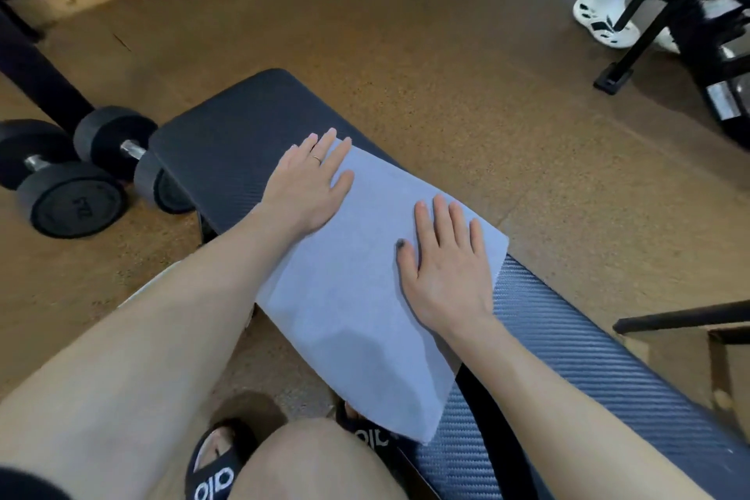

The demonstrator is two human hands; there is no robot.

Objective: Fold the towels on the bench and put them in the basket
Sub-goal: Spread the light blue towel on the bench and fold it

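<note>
Pale blue towel [357, 296] spread flat across the dark padded table [576, 341], near corner hanging off the table's front edge above black sandals [215, 467]. Right hand [446, 268] pressed on the towel's right part, fingers [442, 215] straight and spread, gripping nothing. Left hand [308, 187] laid on the towel's far left edge, fingers straight too. Left of the table, black dumbbells [77, 175] on the brown floor [406, 32]. Beyond the table, far right, a white sneaker [600, 16].

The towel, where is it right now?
The pale blue towel lies flat across the black bench mid-view, under the left hand and right hand, its near corner overhanging.
</note>
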